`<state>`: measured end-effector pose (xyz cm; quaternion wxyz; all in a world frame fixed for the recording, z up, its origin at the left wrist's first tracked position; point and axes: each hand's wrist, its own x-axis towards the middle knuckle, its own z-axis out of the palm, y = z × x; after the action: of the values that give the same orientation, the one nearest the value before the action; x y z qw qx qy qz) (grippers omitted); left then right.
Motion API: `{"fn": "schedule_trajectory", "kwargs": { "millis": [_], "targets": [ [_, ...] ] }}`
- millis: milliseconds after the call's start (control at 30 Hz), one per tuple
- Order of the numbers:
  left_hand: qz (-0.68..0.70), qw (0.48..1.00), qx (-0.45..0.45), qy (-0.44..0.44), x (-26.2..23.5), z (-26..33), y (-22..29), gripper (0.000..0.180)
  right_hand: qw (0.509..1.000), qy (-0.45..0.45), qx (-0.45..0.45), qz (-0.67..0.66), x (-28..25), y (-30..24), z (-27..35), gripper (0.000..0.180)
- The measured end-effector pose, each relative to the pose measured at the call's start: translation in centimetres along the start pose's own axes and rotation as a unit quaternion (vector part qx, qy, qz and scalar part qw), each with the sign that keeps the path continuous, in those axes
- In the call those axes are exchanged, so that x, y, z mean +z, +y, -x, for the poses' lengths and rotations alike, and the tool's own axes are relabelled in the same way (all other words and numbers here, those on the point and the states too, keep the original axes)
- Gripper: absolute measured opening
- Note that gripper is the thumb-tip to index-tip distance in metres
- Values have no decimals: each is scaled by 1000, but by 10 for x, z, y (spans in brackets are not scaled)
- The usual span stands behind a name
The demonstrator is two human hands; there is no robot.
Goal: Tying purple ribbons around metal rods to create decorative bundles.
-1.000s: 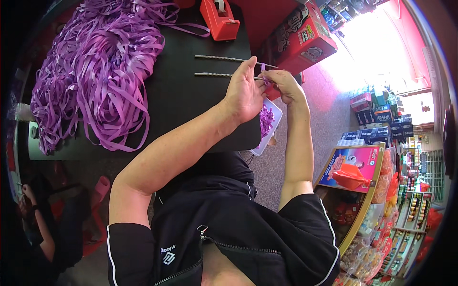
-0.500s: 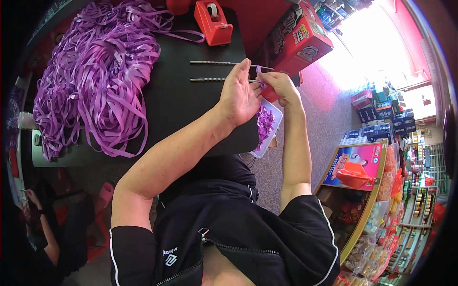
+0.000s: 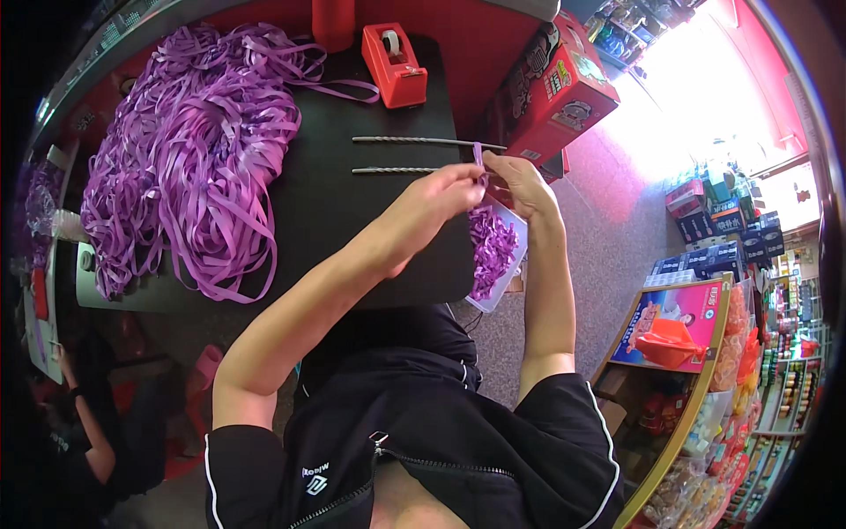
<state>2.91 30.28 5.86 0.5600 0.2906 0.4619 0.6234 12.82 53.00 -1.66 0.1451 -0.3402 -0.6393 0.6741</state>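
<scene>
Left hand and right hand meet w/ fingertips pinched tight on a short strip of purple ribbon, which stands up between them, upper end poking just above the fingers. Both hands closed on it; can't tell exactly how the strip runs inside the pinch, fingers hide it.

Just below & slightly right of the grip: clear shallow plastic tray w/ a small heap of purple cut ribbon bits inside, at the edge of the black tabletop. Just left of the grip: two thin twisted grey metal rods, lying flat, roughly parallel, near ends almost at the fingertips. Further up-left of the grip: red desktop tape dispenser. Well left: big loose pile of long purple ribbon spread over the tabletop's far side. Up-right of the grip, close by: red printed cardboard box, tilted.
</scene>
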Motion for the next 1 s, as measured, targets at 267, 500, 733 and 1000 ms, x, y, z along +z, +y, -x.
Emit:
{"fn": "schedule_trajectory", "kwargs": {
  "millis": [267, 500, 733, 1000],
  "targets": [
    [-401, 881, 199, 150, -13, 73, -26, 29, 994, 11, -97, -55, -9, -15, -15, 34],
    [-509, 818, 226, 146, -19, 76, -44, 24, 990, -137, 14, -16, 1, -29, -29, 29],
    [-558, 781, 242, 146, -19, 75, -48, 25, 989, -134, 38, -40, -7, -24, -34, 30],
    [-527, 802, 241, 142, -24, 75, -48, 26, 986, -122, 45, -107, -3, -27, -20, 31]
  ]
}}
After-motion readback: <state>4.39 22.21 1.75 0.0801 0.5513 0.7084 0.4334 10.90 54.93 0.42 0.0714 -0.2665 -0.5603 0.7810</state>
